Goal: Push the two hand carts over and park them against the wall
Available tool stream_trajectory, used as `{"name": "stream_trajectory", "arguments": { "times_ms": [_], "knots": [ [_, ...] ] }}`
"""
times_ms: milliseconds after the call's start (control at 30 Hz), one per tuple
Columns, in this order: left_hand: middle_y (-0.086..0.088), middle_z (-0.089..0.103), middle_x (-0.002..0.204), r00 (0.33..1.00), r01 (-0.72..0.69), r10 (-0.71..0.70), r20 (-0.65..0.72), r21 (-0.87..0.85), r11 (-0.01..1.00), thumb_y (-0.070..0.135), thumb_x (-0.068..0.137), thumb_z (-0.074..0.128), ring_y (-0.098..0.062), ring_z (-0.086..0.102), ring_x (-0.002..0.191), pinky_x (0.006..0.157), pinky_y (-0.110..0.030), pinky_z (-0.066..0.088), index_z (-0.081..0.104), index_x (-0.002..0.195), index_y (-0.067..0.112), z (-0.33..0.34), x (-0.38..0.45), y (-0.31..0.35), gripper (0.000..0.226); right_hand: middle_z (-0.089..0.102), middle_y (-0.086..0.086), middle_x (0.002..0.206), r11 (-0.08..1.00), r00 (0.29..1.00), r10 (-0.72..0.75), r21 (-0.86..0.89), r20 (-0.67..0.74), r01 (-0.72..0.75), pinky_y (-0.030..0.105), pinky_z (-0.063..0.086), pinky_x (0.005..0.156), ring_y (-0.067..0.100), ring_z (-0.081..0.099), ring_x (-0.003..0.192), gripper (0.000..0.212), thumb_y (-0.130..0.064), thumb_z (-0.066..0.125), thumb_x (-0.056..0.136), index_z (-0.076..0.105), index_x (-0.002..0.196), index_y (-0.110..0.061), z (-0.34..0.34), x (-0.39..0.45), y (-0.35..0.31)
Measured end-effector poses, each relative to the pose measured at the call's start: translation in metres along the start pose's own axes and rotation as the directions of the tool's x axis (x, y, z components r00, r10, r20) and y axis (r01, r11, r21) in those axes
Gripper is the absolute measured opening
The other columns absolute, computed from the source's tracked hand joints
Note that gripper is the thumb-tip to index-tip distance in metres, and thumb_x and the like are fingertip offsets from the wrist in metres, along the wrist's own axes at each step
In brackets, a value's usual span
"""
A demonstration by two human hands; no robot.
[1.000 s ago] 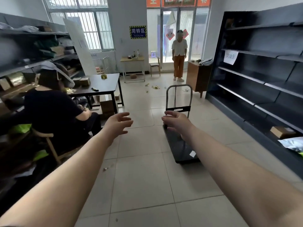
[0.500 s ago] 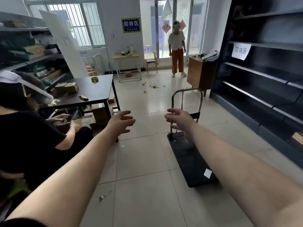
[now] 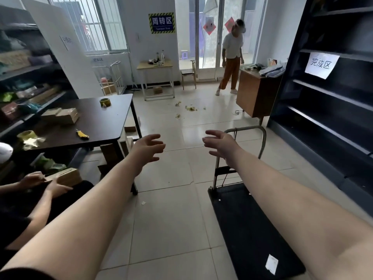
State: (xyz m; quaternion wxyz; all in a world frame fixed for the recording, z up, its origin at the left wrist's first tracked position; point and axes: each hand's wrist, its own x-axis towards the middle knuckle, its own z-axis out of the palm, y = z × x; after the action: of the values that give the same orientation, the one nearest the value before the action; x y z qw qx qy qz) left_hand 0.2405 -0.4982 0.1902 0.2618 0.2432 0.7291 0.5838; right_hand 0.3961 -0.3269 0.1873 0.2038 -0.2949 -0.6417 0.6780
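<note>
A hand cart with a flat black deck (image 3: 248, 231) and a grey tube handle (image 3: 249, 129) stands on the tiled floor at the right, its handle at the far end. My right hand (image 3: 221, 145) hovers just left of that handle, fingers spread, holding nothing. My left hand (image 3: 148, 148) is stretched out over bare floor left of the cart, also with fingers apart. A second cart (image 3: 114, 76) with a metal frame stands far back by the window wall, partly hidden behind the white board.
A dark table (image 3: 105, 122) with boxes, tape and a yellow knife stands left. A seated person's hands (image 3: 40, 181) hold a box at lower left. Black shelving (image 3: 327, 110) lines the right. A brown desk (image 3: 254, 98), a standing person (image 3: 232, 57) and floor litter (image 3: 189, 108) lie ahead.
I have moved forward: the cart is nearer and further right in view, its deck now beside my right arm. Both hands stay outstretched with fingers apart.
</note>
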Motion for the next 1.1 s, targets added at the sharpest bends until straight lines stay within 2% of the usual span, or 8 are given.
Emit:
{"name": "stream_trajectory", "arguments": {
  "times_ms": [200,300,533,667,867,1000,1100],
  "knots": [
    [-0.001,0.061,0.103,0.999,0.002,-0.002,0.045,-0.014,1.000,0.008,0.089,0.061,-0.021,0.060,0.095,0.087,-0.039,0.051,0.047,0.136,0.011,0.001,0.131,0.003,0.049,0.060,0.005,0.111,1.000,1.000,0.007,-0.009,-0.019,-0.007,0.037,0.047,0.096,0.019,0.059,0.101,0.043,-0.013,0.065,0.088,0.054,0.129,-0.013,0.001,0.127,-0.003],
    [-0.007,0.061,0.113,0.997,-0.005,0.006,0.071,-0.011,1.000,0.008,0.089,0.062,-0.024,0.060,0.099,0.090,-0.040,0.051,0.049,0.135,0.012,-0.003,0.203,0.002,0.048,0.060,0.005,0.111,1.000,0.999,0.006,-0.013,-0.047,-0.006,0.037,0.047,0.096,0.019,0.059,0.101,0.042,-0.013,0.065,0.088,0.054,0.129,-0.013,0.007,0.193,-0.004],
    [-0.004,0.060,0.108,0.982,-0.018,0.013,0.191,0.023,1.000,0.009,0.089,0.063,-0.024,0.060,0.101,0.090,-0.040,0.051,0.047,0.137,0.012,-0.010,0.375,0.026,0.050,0.059,0.002,0.102,1.000,0.987,0.008,0.009,-0.158,-0.006,0.038,0.046,0.094,0.018,0.057,0.099,0.043,-0.011,0.062,0.090,0.051,0.132,-0.011,0.017,0.344,-0.031],
    [0.002,0.061,0.096,0.973,-0.030,0.023,0.228,0.026,0.999,0.008,0.089,0.062,-0.019,0.061,0.091,0.086,-0.038,0.052,0.047,0.137,0.011,-0.006,0.464,0.042,0.050,0.057,0.005,0.107,0.999,0.974,0.018,0.035,-0.227,-0.010,0.041,0.046,0.098,0.019,0.056,0.100,0.042,-0.010,0.060,0.091,0.051,0.132,-0.009,0.007,0.418,-0.048],
    [-0.006,0.058,0.113,0.954,-0.035,0.014,0.299,0.065,0.997,0.007,0.089,0.062,-0.024,0.059,0.099,0.090,-0.040,0.051,0.047,0.137,0.011,0.025,0.589,0.053,0.050,0.057,0.005,0.110,0.999,0.950,0.035,0.039,-0.309,-0.024,0.042,0.045,0.101,0.017,0.055,0.101,0.041,-0.008,0.059,0.092,0.050,0.132,-0.009,-0.021,0.529,-0.057],
    [-0.005,0.059,0.109,0.941,-0.061,0.033,0.336,0.075,0.995,0.007,0.088,0.063,-0.022,0.059,0.097,0.092,-0.041,0.050,0.048,0.136,0.011,0.059,0.676,0.065,0.050,0.057,0.007,0.114,0.999,0.936,0.034,0.051,-0.350,-0.017,0.042,0.045,0.101,0.018,0.056,0.103,0.043,-0.008,0.059,0.092,0.049,0.134,-0.008,-0.054,0.608,-0.059],
    [-0.001,0.061,0.100,0.932,-0.048,0.023,0.361,0.062,0.997,0.006,0.088,0.062,-0.024,0.058,0.098,0.093,-0.042,0.049,0.048,0.135,0.010,0.088,0.738,0.082,0.049,0.057,0.014,0.128,0.998,0.920,0.050,0.054,-0.388,-0.031,0.043,0.045,0.102,0.026,0.058,0.116,0.043,-0.009,0.058,0.092,0.048,0.134,-0.008,-0.081,0.662,-0.070]
  ]
}}
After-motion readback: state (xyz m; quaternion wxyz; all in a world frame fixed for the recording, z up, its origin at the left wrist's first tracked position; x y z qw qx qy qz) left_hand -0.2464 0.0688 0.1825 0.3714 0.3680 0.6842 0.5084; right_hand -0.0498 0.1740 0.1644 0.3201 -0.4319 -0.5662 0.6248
